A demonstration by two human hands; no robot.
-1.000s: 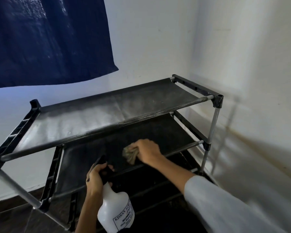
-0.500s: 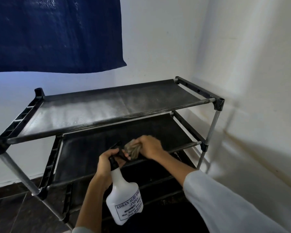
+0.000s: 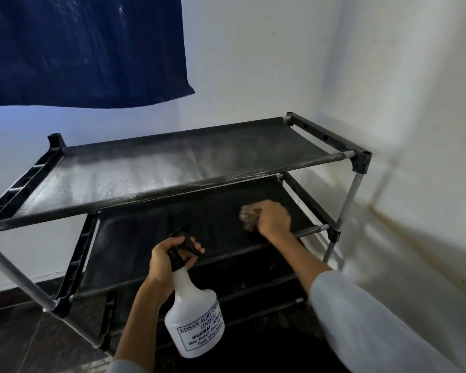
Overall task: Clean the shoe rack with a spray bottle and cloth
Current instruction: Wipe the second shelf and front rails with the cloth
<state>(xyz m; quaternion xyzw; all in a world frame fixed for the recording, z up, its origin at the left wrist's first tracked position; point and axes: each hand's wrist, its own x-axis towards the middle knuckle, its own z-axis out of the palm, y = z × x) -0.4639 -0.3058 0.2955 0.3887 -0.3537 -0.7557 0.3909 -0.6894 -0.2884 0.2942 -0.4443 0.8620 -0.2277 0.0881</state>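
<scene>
Shoe rack of black fabric shelves and metal tubes (image 3: 172, 170): its second shelf looks slack. Right hand (image 3: 273, 220) grips crumpled tan cloth (image 3: 246, 217) there; left hand (image 3: 170, 258) grips white plastic spray bottle (image 3: 194, 319) before it.

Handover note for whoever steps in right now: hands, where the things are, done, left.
Left hand: grips the spray bottle by its black trigger head, held in front of the rack, nozzle toward the second shelf.
Right hand: holds the bunched cloth on the second shelf, near its right end.
Done: cannot confirm any shelf is finished; the top shelf shows pale dusty streaks.
Left: finish wiping the second shelf, then the lower tiers, frame and top shelf.
</scene>
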